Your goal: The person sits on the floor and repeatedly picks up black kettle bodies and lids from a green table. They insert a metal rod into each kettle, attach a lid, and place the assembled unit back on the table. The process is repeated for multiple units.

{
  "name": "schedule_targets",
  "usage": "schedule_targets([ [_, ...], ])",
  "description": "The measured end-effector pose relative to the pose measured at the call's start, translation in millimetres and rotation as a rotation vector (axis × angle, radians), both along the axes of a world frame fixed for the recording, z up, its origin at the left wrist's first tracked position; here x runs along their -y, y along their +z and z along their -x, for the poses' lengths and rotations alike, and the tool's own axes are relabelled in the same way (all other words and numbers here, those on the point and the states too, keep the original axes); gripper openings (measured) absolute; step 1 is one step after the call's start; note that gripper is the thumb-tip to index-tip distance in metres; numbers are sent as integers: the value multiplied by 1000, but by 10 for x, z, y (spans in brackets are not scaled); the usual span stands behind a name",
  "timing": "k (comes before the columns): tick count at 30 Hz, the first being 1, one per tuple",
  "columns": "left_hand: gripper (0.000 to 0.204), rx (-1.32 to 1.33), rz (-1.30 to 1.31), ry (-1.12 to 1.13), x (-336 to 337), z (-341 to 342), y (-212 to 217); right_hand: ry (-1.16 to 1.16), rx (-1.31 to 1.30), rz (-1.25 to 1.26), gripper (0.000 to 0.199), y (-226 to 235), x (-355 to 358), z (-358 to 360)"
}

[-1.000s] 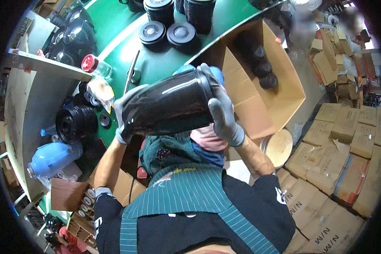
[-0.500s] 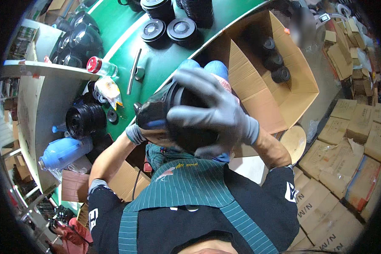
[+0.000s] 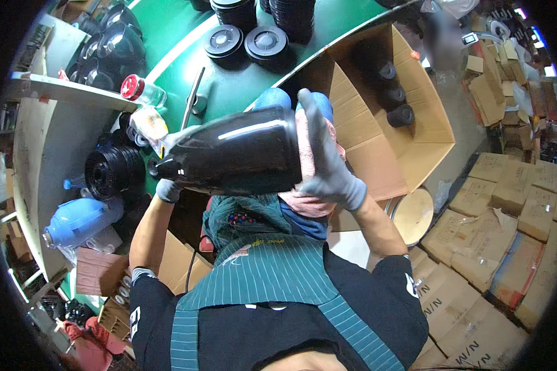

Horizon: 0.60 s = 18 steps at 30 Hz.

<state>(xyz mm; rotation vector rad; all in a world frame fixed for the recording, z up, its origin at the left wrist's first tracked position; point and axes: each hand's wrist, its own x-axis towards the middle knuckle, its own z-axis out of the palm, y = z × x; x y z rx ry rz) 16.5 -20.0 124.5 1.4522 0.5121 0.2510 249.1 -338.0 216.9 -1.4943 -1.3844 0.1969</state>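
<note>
A glossy black tapered shell (image 3: pixel 232 151) lies sideways across my lap, narrow end to the left and wide end to the right. My left hand (image 3: pixel 168 190), in a grey glove, grips it from below near the narrow end; its fingers are mostly hidden behind the shell. My right hand (image 3: pixel 325 157), also gloved, is flat beside the wide end with fingers stretched out. Whether the palm touches the rim is hard to make out. A pink cloth (image 3: pixel 304 201) is spread over my thighs under the shell.
On the green table (image 3: pixel 179 55) stand stacked black discs (image 3: pixel 266 42), a red-lidded jar (image 3: pixel 142 91) and a metal rod (image 3: pixel 193 99). An open carton (image 3: pixel 424 123) with black parts stands at right. Left are a blue vessel (image 3: pixel 83 219) and black rings (image 3: pixel 108 172). Cartons (image 3: pixel 483 247) cover the right floor.
The shell has turned from facing me to lying sideways, its narrow end leftward. My left hand has moved left with it; my right hand has come off its front to the wide end.
</note>
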Motion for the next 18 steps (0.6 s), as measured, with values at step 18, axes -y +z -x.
schedule_targets([
  [18, 52, 438, -1209, -282, 320, -393, 1339, -166, -1069, 191, 68, 46, -120, 399],
])
